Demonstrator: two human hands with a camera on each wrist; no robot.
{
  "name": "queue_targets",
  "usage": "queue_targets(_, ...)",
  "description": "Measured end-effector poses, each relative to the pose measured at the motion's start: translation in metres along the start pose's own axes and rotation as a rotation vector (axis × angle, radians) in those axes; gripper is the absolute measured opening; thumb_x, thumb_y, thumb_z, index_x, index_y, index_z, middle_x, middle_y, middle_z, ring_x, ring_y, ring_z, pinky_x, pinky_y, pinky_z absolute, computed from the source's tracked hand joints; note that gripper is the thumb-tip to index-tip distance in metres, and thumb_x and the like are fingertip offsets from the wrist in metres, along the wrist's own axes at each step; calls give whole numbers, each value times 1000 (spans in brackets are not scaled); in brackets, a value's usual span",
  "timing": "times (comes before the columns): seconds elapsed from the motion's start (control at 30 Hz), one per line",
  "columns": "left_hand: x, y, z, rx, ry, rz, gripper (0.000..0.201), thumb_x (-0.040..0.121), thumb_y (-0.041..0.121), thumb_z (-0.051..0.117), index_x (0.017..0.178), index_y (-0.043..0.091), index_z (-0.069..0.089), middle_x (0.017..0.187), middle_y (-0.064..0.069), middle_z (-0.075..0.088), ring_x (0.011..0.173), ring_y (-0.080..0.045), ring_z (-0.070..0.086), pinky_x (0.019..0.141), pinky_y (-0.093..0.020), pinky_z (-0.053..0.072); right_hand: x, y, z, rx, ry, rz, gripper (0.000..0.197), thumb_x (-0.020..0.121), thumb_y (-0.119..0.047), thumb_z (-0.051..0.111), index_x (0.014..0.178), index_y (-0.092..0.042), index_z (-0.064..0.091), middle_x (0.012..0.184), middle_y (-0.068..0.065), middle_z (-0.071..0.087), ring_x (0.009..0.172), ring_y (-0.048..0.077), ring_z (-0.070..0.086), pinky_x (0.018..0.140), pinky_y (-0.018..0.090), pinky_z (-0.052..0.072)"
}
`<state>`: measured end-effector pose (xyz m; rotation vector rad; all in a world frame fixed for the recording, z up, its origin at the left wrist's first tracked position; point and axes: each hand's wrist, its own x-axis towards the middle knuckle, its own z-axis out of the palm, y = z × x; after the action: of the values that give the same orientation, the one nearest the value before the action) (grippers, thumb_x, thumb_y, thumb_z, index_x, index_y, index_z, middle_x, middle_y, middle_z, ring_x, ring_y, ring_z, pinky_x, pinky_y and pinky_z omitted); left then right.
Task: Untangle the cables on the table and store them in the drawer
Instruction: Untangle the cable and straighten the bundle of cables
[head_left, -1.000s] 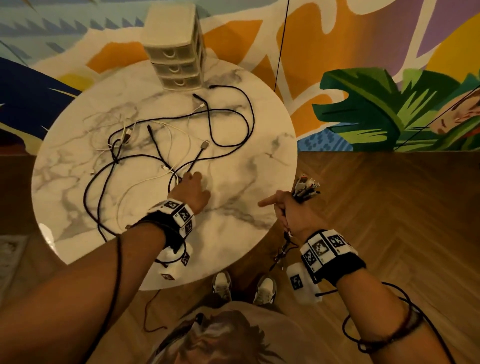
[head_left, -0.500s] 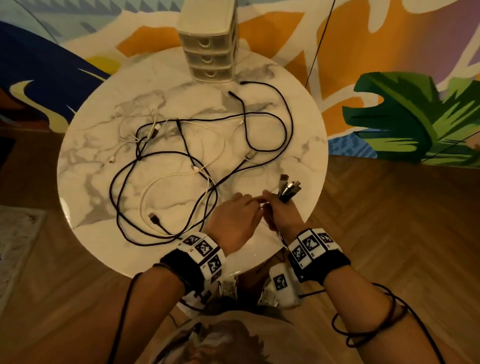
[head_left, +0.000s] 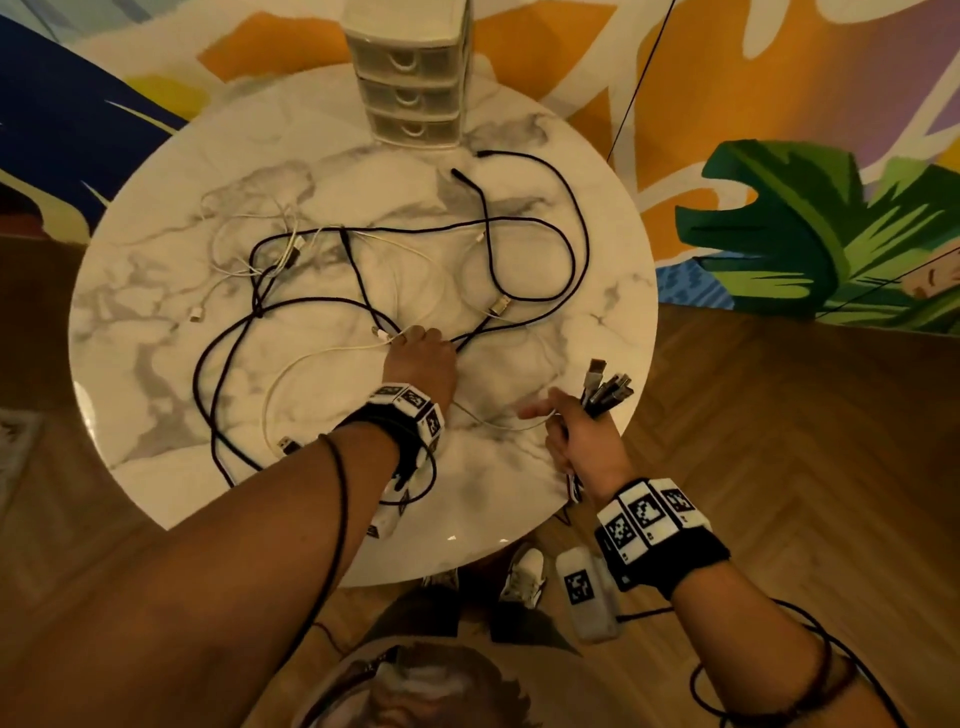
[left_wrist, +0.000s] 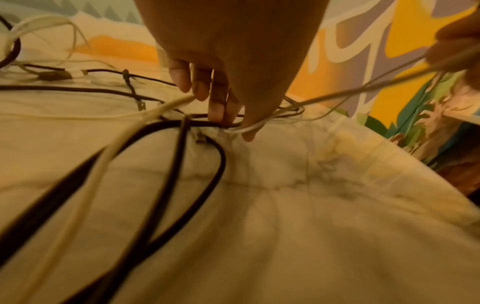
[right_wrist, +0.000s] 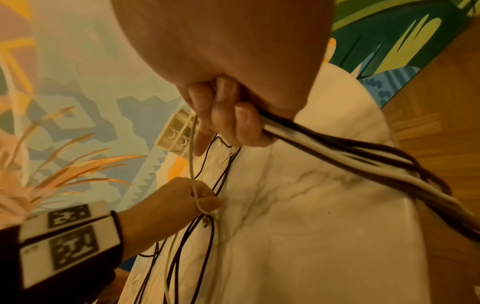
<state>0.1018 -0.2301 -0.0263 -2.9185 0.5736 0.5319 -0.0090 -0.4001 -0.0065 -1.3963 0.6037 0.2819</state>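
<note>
Your left hand (head_left: 421, 358) sat mid-frame on the round counter (head_left: 582, 499), its fingers (left_wrist: 217, 98) curled down and pinching a thin white cable (left_wrist: 249, 127) in the tangled cables (head_left: 363, 280). Your right hand (head_left: 584, 441), lower right, gripped a bundle of cables (right_wrist: 337, 148) and that same white cable. The drawer box (head_left: 413, 78) stood shut at the top of the frame.

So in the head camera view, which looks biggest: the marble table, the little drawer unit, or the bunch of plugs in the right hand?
1. Marble table
2. Drawer unit, though it stands farthest from the camera
3. Bunch of plugs held in the right hand
</note>
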Motion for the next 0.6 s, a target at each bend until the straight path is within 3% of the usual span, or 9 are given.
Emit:
queue_targets(0.1, 4, 0, 0, 75, -65, 48, 32, 94, 19, 37, 119, 14, 57, 122, -8, 53, 120, -29, 42, 98, -39, 33, -1, -1, -1, -29, 8, 3, 40, 97, -22, 41, 80, 3, 67, 41, 2, 22, 33, 11, 15, 41, 29, 9)
queue_targets(0.2, -1, 1, -7, 23, -122, 301, 27, 92, 24, 45, 113, 16, 59, 115, -8, 57, 110, -28, 49, 85, -34, 36, 1, 0, 3, -25, 26, 6, 43, 100, -24, 39, 80, 0, 70, 40, 1, 22, 31, 10, 16, 37, 22, 12)
queue_targets(0.27, -9, -2, -18, -85, -160, 400, 26, 92, 26, 48, 114, 19, 60, 110, -6, 60, 106, -26, 53, 81, -31, 35, 5, 0, 6, -31, 41, 7, 45, 101, -26, 38, 85, 2, 70, 39, 1, 24, 31, 10, 17, 35, 20, 14)
queue_targets(0.37, -19, -14, -37, -334, -108, 309, 29, 90, 26, 52, 116, 22, 61, 104, -4, 63, 100, -24, 56, 78, -29, 38, 10, 2, 6, -37, 54, 11, 49, 102, -30, 37, 81, -1, 70, 39, -2, 24, 32, 9, 18, 35, 20, 15)
queue_targets(0.47, -24, -30, -49, -506, 107, 100, 18, 90, 30, 51, 98, 20, 64, 91, -4, 67, 86, -25, 60, 66, -29, 40, 15, 7, 2, -149, 99, 38, 58, 100, -39, 39, 56, -12, 66, 36, -2, 29, 32, 12, 24, 40, 24, 21)
queue_targets(0.53, -26, -35, -51, -542, 189, 23, 18, 91, 30, 51, 93, 19, 65, 84, -3, 68, 80, -24, 60, 64, -29, 40, 16, 6, 1, -306, 141, 66, 63, 98, -44, 42, 43, -14, 53, 35, 0, 38, 35, 15, 37, 50, 29, 32)
queue_targets(0.6, -28, -35, -54, -565, 231, 19, 18, 88, 28, 54, 85, 17, 66, 75, -5, 65, 75, -25, 58, 62, -29, 39, 15, 2, 0, -361, 204, 83, 58, 96, -43, 46, 45, -13, 47, 42, 1, 47, 45, 19, 48, 61, 33, 38)
